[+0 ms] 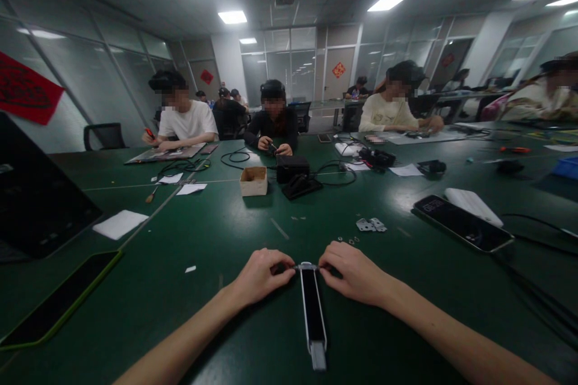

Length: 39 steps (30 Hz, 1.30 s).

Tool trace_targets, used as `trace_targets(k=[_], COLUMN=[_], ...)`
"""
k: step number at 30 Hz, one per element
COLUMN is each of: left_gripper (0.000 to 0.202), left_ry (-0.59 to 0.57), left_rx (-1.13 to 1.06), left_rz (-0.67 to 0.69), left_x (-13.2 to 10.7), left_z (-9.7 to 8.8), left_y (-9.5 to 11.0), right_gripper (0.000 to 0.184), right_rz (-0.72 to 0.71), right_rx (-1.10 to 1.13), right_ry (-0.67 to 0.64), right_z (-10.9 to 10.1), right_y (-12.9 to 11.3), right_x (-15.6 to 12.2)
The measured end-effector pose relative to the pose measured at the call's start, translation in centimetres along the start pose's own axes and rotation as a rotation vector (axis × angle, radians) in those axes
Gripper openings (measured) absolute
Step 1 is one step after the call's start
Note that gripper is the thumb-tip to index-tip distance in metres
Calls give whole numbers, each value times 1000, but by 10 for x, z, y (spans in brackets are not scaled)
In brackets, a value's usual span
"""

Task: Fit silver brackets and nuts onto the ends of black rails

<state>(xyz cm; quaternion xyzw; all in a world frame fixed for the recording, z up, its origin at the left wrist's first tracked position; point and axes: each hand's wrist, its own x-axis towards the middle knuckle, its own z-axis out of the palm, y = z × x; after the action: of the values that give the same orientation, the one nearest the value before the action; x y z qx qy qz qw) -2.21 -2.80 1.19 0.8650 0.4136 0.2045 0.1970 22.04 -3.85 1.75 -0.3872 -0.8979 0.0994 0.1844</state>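
Note:
A long, narrow black-faced device [313,307] with pale side rails lies on the green table in front of me, a silver tab at its near end. My left hand [266,274] is closed, thumb and fingers pinching the left side of its far end. From the other side, my right hand [347,271] pinches the right side of that end. Small dark parts stick out there sideways, partly covered by my fingertips. Beyond my right hand lie several small metal rings [352,240] and some flat silver plates [371,225].
A small open box [253,181] stands ahead beside a black box [292,167]. To the right is a phone [463,222] with cables; a green-edged phone [63,295] and a dark screen [36,192] are on the left. Several people sit across the table.

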Motion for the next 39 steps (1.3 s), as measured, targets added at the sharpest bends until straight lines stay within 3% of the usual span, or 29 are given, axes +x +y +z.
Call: trace_targets(k=[27,34,39], left_gripper=[14,17,19], left_ry=[1,-12,-45], left_rx=[40,34,39], left_rz=[8,9,10], left_x=[-2,-2,-2], left_z=[1,0,-2], left_y=[-1,0,2], right_gripper=[15,21,24], right_rz=[-26,54,105], right_rx=[-37,-122,-105], right_ry=[-35,42,-2], right_z=[-6,-21,-18], right_y=[2,24,37], right_x=[-2,-5,-8])
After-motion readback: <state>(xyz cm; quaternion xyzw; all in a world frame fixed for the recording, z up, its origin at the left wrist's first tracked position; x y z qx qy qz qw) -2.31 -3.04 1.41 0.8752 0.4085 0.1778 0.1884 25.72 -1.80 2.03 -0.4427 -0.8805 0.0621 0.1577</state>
